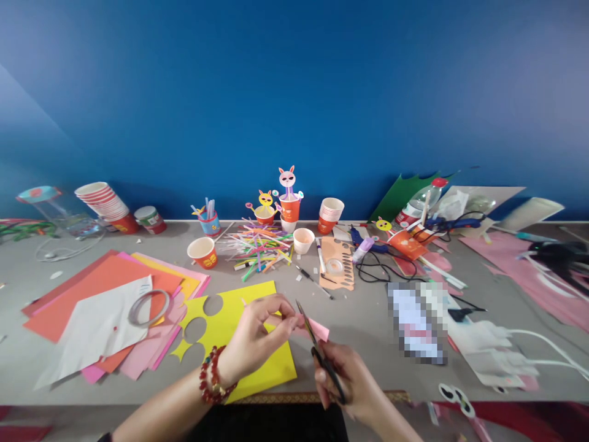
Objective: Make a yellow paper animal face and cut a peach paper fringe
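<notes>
Between thumb and fingers, my left hand (262,331) pinches a small strip of pink paper (318,330) above the table's front part. My right hand (345,374) is closed around the black handles of a pair of scissors (327,368). The scissor blades point up and away, crossing the pink paper close to my left fingertips. Whether the blades are cutting into it I cannot tell. Under my left hand lies a yellow sheet (283,356) with round holes cut from it.
Coloured paper sheets (105,288) and a tape roll (150,307) lie left. Behind are loose straws or sticks (262,248), paper cups (202,252) and animal-faced cup figures (289,209). At right are a black cable (381,270), a blurred-out panel (416,322) and white plugs (494,356).
</notes>
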`<state>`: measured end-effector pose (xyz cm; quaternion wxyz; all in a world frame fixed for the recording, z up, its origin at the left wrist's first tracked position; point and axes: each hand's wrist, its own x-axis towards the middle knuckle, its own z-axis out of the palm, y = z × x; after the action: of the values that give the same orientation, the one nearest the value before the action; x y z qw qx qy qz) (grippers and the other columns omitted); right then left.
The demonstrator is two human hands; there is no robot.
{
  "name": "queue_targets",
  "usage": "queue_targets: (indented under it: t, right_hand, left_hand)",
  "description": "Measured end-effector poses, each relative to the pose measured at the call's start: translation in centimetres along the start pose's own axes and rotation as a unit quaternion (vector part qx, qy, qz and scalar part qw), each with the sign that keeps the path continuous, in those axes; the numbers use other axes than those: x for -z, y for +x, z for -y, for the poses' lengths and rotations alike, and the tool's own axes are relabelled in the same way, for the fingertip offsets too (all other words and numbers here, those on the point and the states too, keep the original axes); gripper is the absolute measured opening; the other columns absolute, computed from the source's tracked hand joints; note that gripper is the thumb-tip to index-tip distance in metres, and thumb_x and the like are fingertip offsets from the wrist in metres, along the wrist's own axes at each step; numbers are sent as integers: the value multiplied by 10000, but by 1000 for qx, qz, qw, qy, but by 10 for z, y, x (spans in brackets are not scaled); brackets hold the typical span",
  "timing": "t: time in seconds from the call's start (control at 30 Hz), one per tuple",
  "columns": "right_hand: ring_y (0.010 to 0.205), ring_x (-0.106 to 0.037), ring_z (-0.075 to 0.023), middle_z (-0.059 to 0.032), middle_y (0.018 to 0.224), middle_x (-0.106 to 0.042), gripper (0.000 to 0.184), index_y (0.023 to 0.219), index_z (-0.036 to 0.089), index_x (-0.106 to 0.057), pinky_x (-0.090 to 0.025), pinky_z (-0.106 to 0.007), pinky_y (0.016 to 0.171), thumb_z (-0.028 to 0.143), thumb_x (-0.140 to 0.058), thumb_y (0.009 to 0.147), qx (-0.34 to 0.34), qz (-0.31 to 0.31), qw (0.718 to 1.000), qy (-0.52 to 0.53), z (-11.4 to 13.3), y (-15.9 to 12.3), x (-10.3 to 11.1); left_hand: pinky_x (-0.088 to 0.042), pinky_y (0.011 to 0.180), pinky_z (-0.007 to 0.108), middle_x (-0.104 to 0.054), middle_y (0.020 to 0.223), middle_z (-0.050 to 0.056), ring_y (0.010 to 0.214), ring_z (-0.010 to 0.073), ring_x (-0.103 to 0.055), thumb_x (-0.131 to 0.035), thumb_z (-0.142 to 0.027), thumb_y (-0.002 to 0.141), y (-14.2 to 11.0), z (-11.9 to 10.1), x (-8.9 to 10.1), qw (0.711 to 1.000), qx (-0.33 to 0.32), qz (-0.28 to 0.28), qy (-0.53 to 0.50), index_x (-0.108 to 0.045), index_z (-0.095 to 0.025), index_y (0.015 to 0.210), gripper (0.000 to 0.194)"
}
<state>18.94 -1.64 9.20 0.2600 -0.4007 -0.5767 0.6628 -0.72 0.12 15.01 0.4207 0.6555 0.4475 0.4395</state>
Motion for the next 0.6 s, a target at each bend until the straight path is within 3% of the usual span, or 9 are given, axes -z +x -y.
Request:
queue_targets:
  t: [0.27, 0.6]
  right_hand:
    - [307, -349, -58, 81, 435, -409, 616, 644, 222, -378, -265, -199, 357, 796, -599, 665, -11, -2, 1000, 12, 1, 1, -2]
    - [326, -409, -75, 69, 431, -435, 622, 632, 216, -395, -280, -194, 352, 792, -630, 648, 1, -10, 1000, 22, 2, 0, -1]
  left_hand:
    - [-452, 697, 233, -656, 747, 31, 714, 146, -614, -546, -196, 901, -1, 0, 0, 1000, -14, -16, 6, -601, -166, 740, 172]
    - [-457, 708, 235, -665, 764, 27, 731, 147, -624, -533, -140, 877, 0, 0, -3, 999, -26, -18, 23, -602, -172, 749, 149]
